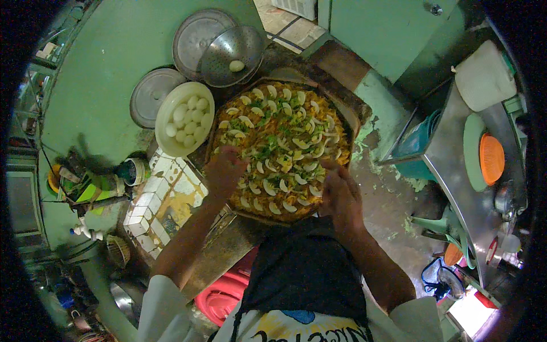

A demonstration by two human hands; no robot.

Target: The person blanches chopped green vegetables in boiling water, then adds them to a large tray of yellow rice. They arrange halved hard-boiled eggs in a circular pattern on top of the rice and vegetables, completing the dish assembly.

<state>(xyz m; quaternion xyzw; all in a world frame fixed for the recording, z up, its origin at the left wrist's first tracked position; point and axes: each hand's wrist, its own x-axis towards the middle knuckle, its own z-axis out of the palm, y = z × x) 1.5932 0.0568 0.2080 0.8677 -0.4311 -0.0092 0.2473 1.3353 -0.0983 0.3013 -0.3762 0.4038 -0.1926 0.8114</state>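
A wide, many-sided tray full of orange-yellow food, perhaps noodles or rice, stands in front of me. Curved white egg slices and chopped green herbs are scattered across the food. My left hand is over the tray's left side, its fingers drawn together toward the food. Over the right side, my right hand is closed with curled fingers. Whatever either hand holds is too blurred or hidden to make out. Left of the tray, a pale oval bowl holds several whole peeled eggs.
Behind the bowl, a metal colander with one egg rests near two round metal lids. A tiled ledge is at left, a red plastic stool below. A metal table at right bears an orange basket.
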